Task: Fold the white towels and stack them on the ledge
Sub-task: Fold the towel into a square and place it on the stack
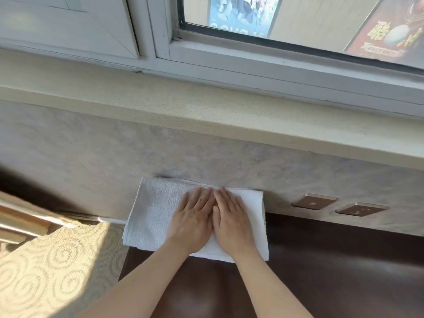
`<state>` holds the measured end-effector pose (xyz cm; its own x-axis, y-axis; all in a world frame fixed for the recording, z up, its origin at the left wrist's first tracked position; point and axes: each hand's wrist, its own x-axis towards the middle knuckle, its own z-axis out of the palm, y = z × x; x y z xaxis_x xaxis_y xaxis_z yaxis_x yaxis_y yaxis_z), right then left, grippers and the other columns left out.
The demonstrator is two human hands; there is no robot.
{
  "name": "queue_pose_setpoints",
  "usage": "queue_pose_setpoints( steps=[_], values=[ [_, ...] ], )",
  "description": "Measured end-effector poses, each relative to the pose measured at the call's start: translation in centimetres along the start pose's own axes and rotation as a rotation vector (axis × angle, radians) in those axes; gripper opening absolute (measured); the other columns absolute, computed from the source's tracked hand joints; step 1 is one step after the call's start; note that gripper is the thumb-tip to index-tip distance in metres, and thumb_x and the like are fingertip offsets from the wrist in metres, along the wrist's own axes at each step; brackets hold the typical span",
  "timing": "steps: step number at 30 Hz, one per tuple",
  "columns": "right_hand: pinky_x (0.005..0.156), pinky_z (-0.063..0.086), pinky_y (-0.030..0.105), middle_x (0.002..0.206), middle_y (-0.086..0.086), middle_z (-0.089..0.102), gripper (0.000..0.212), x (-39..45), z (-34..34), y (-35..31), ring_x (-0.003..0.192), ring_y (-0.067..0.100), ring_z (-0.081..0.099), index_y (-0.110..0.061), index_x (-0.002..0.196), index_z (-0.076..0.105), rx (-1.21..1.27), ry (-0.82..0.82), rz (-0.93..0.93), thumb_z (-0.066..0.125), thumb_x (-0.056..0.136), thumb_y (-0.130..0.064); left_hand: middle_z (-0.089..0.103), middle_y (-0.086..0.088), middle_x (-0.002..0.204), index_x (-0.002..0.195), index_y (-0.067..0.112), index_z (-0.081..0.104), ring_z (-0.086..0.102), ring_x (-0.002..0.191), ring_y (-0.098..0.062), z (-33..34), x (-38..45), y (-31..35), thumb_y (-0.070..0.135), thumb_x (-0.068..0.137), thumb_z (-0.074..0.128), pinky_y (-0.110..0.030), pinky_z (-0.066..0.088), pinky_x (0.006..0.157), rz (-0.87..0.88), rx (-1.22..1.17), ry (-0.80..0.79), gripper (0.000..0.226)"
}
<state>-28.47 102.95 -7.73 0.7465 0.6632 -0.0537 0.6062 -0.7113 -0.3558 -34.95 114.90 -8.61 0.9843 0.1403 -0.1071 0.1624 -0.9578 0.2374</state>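
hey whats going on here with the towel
A person is pressing both hands flat on a folded white towel, left hand and right hand side by side with straight fingers, as if smoothing it. The towel lies on a dark brown surface against the wall, its left part hanging over the edge above the patterned carpet. The window ledge above holds no towels in view yet, so stacking has not begun.

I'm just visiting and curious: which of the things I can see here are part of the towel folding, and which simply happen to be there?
Part of the job:
white towel, folded, lying on the dark brown surface
left hand and right hand, pressing flat on it
window ledge

Just there:
two wall sockets
patterned carpet
window
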Motion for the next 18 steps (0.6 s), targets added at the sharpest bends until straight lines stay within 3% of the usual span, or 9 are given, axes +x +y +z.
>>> queue_pose_setpoints(
  steps=[5,9,12,14,16,18],
  values=[
    [0.125,-0.008,0.037,0.168,-0.008,-0.003,0.069,-1.1,0.5,2.5,0.153,0.008,-0.014,-0.022,0.162,0.006,-0.222,-0.044,0.05,-0.001,0.1,-0.052,-0.011,0.018,0.162,0.155,0.035,-0.009,-0.016,0.152,-0.01,0.1,-0.2,-4.4,0.063,0.094,-0.005,-0.034,-0.021,0.12,-0.071,0.056,-0.007,0.068],
    [0.126,-0.005,0.038,0.167,-0.002,-0.01,0.074,-2.1,0.5,3.9,0.153,0.011,-0.018,-0.016,0.16,-0.004,-0.229,-0.055,0.132,-0.005,0.098,-0.056,-0.001,0.017,0.166,0.158,0.038,-0.002,-0.009,0.153,-0.011,-0.5,-1.8,-8.6,0.068,0.094,-0.002,-0.036,-0.009,0.124,-0.163,0.045,-0.002,0.07],
    [0.125,-0.011,0.036,0.166,0.004,-0.017,0.077,-2.5,0.6,4.4,0.152,0.015,-0.023,-0.011,0.156,-0.013,-0.216,-0.054,0.216,-0.005,0.096,-0.058,-0.009,0.022,0.166,0.156,0.049,-0.007,-0.015,0.153,-0.012,-0.6,-3.0,-10.7,0.074,0.091,0.0,-0.042,0.01,0.126,-0.303,-0.077,0.0,0.069],
    [0.125,-0.011,0.037,0.166,0.008,-0.017,0.077,-2.6,0.5,4.3,0.152,0.02,-0.023,-0.009,0.155,-0.017,-0.189,-0.055,0.275,0.001,0.098,-0.058,-0.01,0.023,0.165,0.153,0.054,-0.008,-0.004,0.155,-0.02,-0.8,-3.3,-11.3,0.076,0.091,0.002,-0.043,0.018,0.124,-0.345,-0.138,-0.024,0.066],
    [0.125,-0.01,0.04,0.166,0.013,-0.016,0.077,-2.5,0.2,3.9,0.153,0.023,-0.02,-0.006,0.154,-0.018,-0.232,-0.072,0.316,0.0,0.098,-0.056,-0.009,0.019,0.167,0.155,0.051,-0.005,-0.004,0.155,-0.026,-1.2,-3.3,-11.2,0.073,0.094,0.001,-0.045,0.012,0.125,-0.34,-0.097,-0.05,0.065],
    [0.125,-0.01,0.043,0.166,0.016,-0.009,0.076,-2.3,-0.3,3.1,0.154,0.026,-0.014,-0.003,0.154,-0.012,-0.307,-0.02,0.328,-0.005,0.098,-0.054,-0.005,0.009,0.169,0.159,0.044,0.005,-0.014,0.154,-0.032,-1.8,-3.0,-10.2,0.067,0.095,-0.001,-0.048,-0.007,0.124,-0.356,-0.005,-0.016,0.068]
  ],
)
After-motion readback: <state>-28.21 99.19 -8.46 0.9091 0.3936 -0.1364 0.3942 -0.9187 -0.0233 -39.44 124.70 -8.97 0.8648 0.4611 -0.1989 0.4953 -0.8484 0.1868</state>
